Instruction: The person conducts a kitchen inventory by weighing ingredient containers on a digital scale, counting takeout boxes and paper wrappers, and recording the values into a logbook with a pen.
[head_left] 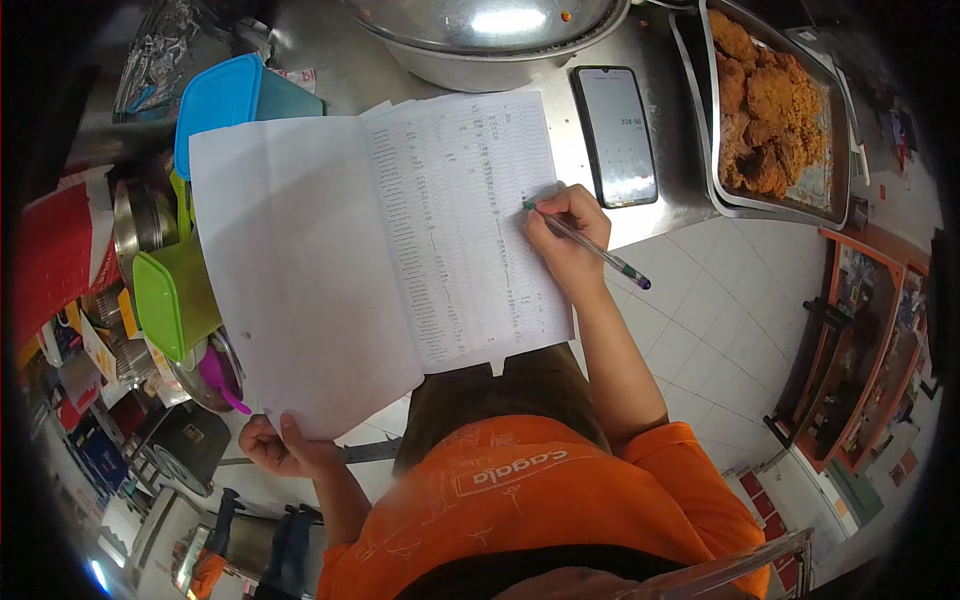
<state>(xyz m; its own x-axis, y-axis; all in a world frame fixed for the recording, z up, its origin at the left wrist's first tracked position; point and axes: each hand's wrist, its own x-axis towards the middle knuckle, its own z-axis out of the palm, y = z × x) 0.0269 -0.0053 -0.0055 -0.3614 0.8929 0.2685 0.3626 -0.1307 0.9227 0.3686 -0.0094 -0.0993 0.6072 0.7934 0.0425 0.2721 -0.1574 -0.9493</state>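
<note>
Printed list: I have it opened out before me, the sheet of rows and columns (465, 240) on the right and the blank page (290, 250) on the left, the spread reaching past the edge of the steel table (345, 75) toward my lap.
Right hand: my right hand (568, 225) is closed in a writing grip on a clear-barrelled pen (608, 253), its green tip at the upper right part of the sheet.
Left hand: my left hand (285, 447) is curled, thumb over the blank page's lower corner, pinching it lightly.
Done: figures stand in columns down much of the sheet; too fine to tell ink from print.
Left: gaps remain between entries, so I judge the page partly filled; how many rows want writing, I cannot tell.
Paper and pen count: two facing pages, one pen; sheets underneath uncountable.
Phone count: one smartphone (617, 135), lit, apparently showing a calculator, just right of the list.
Cookware count: one lidded pot (470, 70) beyond the pages.
Food count: several overlapping fried pieces (765, 110), not countable, in the upper of seemingly two stacked trays (712, 110).
Tub count: two, one blue-lidded (215, 100), one green-lidded (165, 300).
</note>
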